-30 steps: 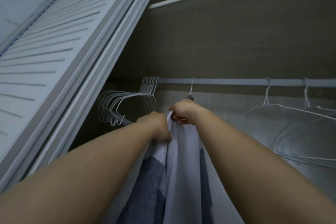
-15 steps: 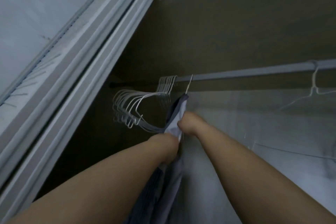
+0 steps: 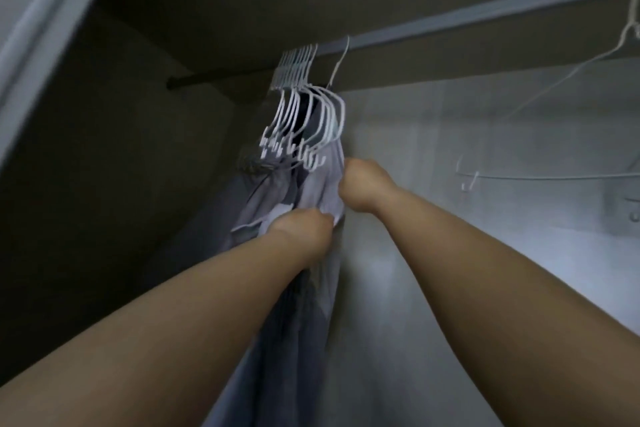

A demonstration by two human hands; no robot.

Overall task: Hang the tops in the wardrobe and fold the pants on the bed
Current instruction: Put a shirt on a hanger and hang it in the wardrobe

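— Where the head view looks up into the wardrobe, which way does the top (image 3: pixel 322 180) run?

— Its long axis hangs downward from the rail (image 3: pixel 485 15), beside the bunched white wire hangers (image 3: pixel 304 114).

— Fabric?

— Soft, thin, grey-lilac, creased (a darker striped panel lower down).

— And the grip?

— Left hand (image 3: pixel 304 229) and right hand (image 3: pixel 363 187) both curl tightly, bunching cloth near its upper edge.
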